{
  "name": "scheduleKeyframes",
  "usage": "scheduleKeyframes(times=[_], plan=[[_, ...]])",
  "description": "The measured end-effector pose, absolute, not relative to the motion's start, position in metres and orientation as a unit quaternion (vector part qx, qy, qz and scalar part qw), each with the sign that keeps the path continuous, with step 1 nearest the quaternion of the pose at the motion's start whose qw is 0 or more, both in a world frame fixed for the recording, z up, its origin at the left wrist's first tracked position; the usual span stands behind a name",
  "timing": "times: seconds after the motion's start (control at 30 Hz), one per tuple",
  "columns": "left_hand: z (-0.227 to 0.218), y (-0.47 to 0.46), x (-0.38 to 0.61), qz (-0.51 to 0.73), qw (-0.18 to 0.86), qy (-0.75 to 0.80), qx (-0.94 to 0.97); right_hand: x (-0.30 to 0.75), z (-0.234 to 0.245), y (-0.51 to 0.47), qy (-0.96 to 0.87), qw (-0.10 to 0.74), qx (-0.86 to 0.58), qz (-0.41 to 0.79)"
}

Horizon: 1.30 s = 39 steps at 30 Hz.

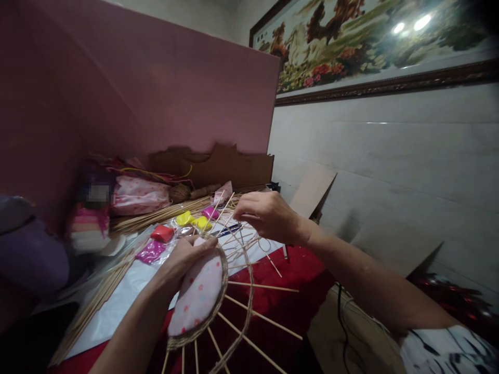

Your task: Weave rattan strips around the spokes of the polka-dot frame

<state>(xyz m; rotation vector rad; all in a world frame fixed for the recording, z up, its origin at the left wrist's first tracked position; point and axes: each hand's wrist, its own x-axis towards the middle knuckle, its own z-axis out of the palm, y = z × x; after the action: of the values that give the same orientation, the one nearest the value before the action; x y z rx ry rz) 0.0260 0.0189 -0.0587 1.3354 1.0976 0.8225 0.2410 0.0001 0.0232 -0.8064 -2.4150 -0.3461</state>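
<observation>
The pink dotted pad (197, 296) – ringed with twine (250, 291) and splayed reed spokes (258, 317) – lay over the counter's (290, 291) near edge. The left hand (186, 255) clasped its top rim; the right hand (265, 214), just beyond, pinched the twine among the far spokes.

Dim rm, lamp glare on painting (374, 41), edges warped.
</observation>
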Motion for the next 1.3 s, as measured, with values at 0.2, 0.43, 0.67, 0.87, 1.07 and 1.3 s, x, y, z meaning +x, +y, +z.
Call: scheduleKeyframes(times=[0.2,0.43,0.67,0.87,1.07,1.3], plan=[[-0.058,0.019,0.027,0.351,0.579,0.468,0.568,0.244,0.021,-0.001,-0.899,0.281,-0.305,-0.137],[-0.060,0.018,0.027,0.329,0.559,0.475,0.595,0.249,0.020,0.010,-0.898,0.270,-0.322,-0.131],[-0.062,0.017,0.025,0.333,0.561,0.459,0.603,0.265,0.021,0.017,-0.878,0.287,-0.374,-0.085],[-0.060,0.016,0.025,0.363,0.575,0.444,0.584,0.281,0.014,0.026,-0.824,0.348,-0.414,0.168],[-0.054,0.012,0.024,0.352,0.603,0.447,0.559,0.294,0.003,0.038,-0.721,0.379,-0.387,0.432],[-0.047,0.001,0.027,0.368,0.664,0.405,0.509,0.276,-0.033,0.041,-0.686,0.394,-0.399,0.464]])
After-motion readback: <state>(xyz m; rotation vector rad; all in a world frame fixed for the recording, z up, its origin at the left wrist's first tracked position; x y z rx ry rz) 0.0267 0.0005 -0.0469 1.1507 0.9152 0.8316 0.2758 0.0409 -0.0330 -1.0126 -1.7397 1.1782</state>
